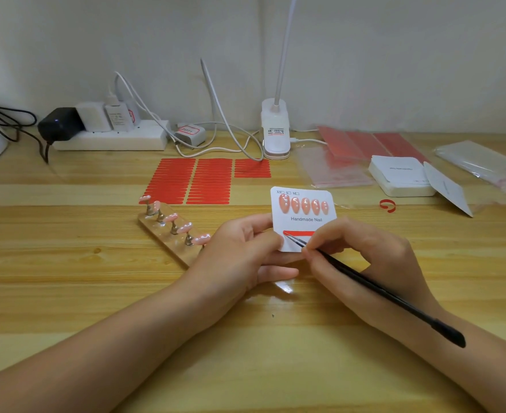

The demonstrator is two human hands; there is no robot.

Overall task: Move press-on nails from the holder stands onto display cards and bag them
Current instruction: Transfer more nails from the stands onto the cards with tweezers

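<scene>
Far off to the left of both hands, a power strip [111,140] sits at the back of the table [67,293], plugs and cables crowding it. Closer in, just left of the left hand, the wooden holder stand [171,244] lies at an angle with five pink nails [201,239] perched on its posts. Beyond it, red adhesive strips [192,180] lie in rows. Now the left hand [242,248]: fingers curled, pinching the lower left corner of the display card [303,217], which carries five nails in a row up top and one red strip [297,233] below. The right hand [362,257] pinches black tweezers [379,289], tips touching that strip. Beyond the right hand: a clip lamp [275,135], a stack of cards [400,175], clear bags [484,162].
</scene>
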